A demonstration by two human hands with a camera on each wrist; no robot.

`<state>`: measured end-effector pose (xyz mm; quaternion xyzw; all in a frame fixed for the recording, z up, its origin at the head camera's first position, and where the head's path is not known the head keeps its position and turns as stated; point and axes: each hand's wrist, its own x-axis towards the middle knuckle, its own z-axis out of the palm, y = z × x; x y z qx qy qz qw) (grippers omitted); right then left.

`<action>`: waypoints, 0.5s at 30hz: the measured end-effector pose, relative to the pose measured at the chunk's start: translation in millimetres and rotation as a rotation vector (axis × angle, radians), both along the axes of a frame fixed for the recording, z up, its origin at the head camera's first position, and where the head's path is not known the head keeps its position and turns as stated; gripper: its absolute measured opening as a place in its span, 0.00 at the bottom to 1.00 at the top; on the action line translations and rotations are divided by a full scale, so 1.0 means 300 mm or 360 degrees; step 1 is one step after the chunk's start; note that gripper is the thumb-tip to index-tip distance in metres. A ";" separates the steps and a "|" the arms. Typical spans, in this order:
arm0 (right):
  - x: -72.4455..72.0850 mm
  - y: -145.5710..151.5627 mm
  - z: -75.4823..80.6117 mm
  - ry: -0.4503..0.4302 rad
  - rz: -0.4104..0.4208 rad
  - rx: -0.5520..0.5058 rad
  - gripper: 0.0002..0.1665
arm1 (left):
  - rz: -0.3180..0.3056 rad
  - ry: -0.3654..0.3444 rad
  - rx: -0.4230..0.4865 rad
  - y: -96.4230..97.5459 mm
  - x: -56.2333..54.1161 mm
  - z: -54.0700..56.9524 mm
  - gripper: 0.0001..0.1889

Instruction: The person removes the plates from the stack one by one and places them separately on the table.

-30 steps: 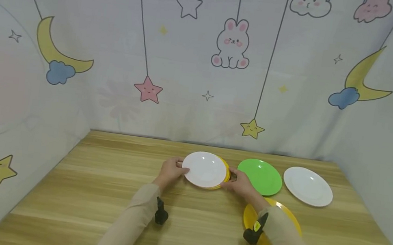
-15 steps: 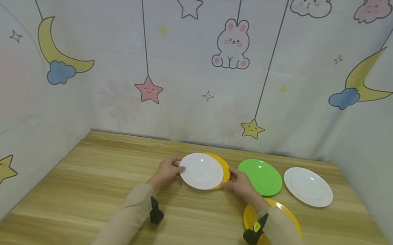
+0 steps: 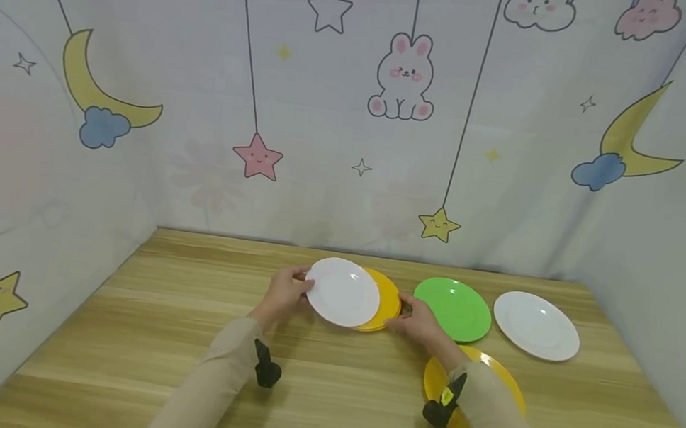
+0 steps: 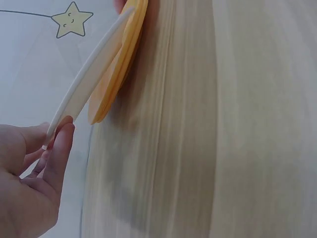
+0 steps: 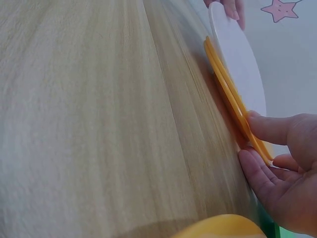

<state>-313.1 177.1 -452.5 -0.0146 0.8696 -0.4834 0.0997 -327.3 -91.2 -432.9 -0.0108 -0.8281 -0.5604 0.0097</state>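
Observation:
My left hand [image 3: 283, 296] pinches the left rim of a white plate [image 3: 342, 292], thumb on top and fingers underneath. In the left wrist view that plate [image 4: 81, 84] slants up from the orange-yellow plates [image 4: 126, 54], its held side raised and its far side close over them. The stacked orange-yellow plates [image 3: 388, 305] show to the right of the white one, which hides their left part. At their right rim, my right hand [image 3: 420, 321] grips them, thumb above and fingers below, as the right wrist view shows.
A green plate [image 3: 453, 310] lies right of the stack, with another white plate [image 3: 536, 325] beyond it. Under my right forearm is a larger yellow plate [image 3: 505, 384]. The wooden table [image 3: 128, 345] meets a patterned cloth wall [image 3: 317, 211] behind and at both sides.
The white plate has slid left off the orange-yellow plates with my left hand, its left side rising, so more of them shows. My right hand stays at their rim.

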 end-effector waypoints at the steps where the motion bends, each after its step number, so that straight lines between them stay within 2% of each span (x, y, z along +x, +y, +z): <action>1: 0.000 0.000 -0.002 0.0001 0.0003 0.0004 0.43 | 0.0010 0.0010 0.0005 -0.006 -0.002 0.002 0.20; 7: -0.001 0.001 -0.009 -0.0019 0.0000 -0.0011 0.42 | 0.0069 -0.0001 0.0102 -0.053 -0.010 0.020 0.21; 15: -0.003 0.005 -0.013 -0.0020 0.0009 -0.0028 0.41 | 0.0132 0.0021 0.0110 -0.138 -0.008 0.029 0.22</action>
